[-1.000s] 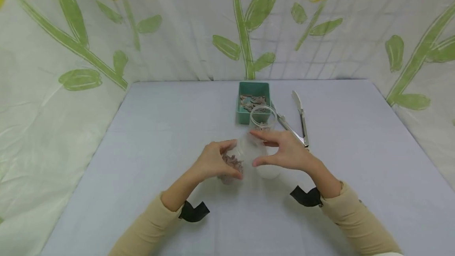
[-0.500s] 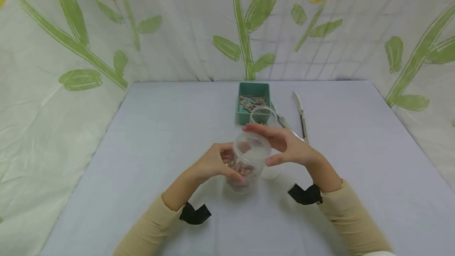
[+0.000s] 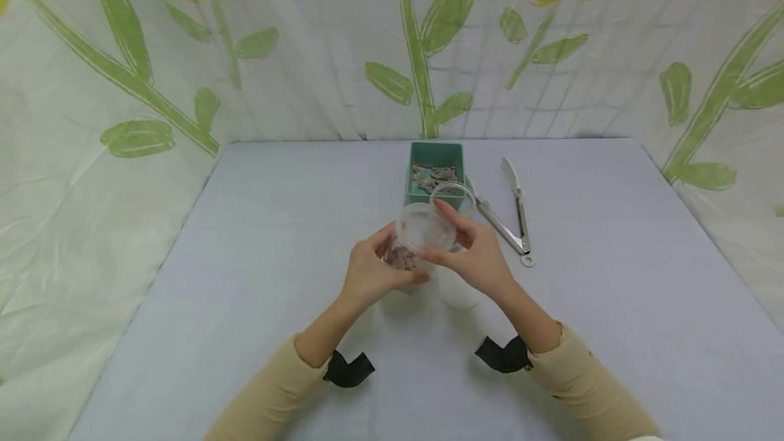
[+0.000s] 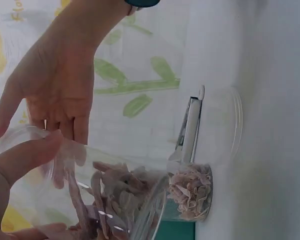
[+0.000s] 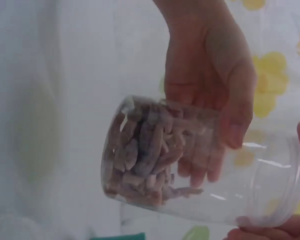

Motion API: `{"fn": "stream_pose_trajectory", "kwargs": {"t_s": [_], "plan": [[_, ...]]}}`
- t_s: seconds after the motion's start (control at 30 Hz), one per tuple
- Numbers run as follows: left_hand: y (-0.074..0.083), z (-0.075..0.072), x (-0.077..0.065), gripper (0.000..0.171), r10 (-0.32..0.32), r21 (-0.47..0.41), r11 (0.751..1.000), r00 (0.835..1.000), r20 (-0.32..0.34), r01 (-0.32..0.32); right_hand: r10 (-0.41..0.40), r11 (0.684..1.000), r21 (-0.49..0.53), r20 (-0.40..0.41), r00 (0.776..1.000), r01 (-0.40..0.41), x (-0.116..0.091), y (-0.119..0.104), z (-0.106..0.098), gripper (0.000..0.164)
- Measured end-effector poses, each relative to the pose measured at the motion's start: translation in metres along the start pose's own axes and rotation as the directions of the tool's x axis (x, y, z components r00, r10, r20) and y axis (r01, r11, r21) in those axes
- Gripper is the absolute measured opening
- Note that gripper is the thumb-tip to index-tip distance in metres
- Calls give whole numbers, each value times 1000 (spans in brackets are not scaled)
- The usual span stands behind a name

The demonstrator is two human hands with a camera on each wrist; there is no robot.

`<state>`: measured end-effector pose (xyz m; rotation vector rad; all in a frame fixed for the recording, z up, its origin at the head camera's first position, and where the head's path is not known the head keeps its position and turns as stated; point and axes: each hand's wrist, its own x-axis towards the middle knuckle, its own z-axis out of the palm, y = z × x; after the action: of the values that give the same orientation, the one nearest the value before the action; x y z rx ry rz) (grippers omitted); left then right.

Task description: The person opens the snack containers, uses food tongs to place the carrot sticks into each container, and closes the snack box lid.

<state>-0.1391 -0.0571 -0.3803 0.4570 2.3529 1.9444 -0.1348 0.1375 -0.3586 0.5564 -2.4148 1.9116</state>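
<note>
A clear plastic jar (image 5: 155, 145) holds a heap of brownish-grey strips (image 3: 403, 257). It stands off the table, slightly tilted, its mouth facing up toward me in the head view. My left hand (image 3: 373, 271) grips the jar's side, thumb in front and fingers behind. My right hand (image 3: 480, 257) pinches the rim between thumb and fingers, from the right. I cannot tell whether a cover lies over the mouth. Below the right hand, a whitish translucent round lid (image 3: 458, 293) lies on the table.
Behind the hands stands a second clear jar (image 4: 190, 192), also with strips inside. A green rectangular box (image 3: 416, 155) with more strips is at the table's back. Metal tongs (image 3: 519, 213) lie spread to its right. A flower-printed curtain (image 3: 318, 73) hangs behind.
The jar first tipped toward me, then rose and shifted away from me. My right hand, spread loosely beside the rim half a second ago, now pinches it; my left hand kept its grip.
</note>
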Motion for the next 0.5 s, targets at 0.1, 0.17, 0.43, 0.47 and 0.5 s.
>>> {"fn": "stream_pose_trajectory", "kwargs": {"t_s": [0.1,0.17,0.43,0.47,0.5], "plan": [[-2,2,2,77,50,31,998,997,-52,-48,61,996,-69,9,998,-60,-2,-4,-1,77],[-2,0,2,77,20,18,1000,999,-47,-19,79,995,-67,46,996,-75,-2,-5,-7,75],[3,-13,-2,68,-101,-94,985,918,384,148,-236,971,108,329,914,212,2,1,-26,82],[3,-14,-2,66,-92,-99,984,897,432,149,-276,961,129,359,892,246,2,2,-25,83],[3,-13,-3,65,-90,-103,983,885,456,153,-304,953,141,372,877,270,2,4,-23,83]]}}
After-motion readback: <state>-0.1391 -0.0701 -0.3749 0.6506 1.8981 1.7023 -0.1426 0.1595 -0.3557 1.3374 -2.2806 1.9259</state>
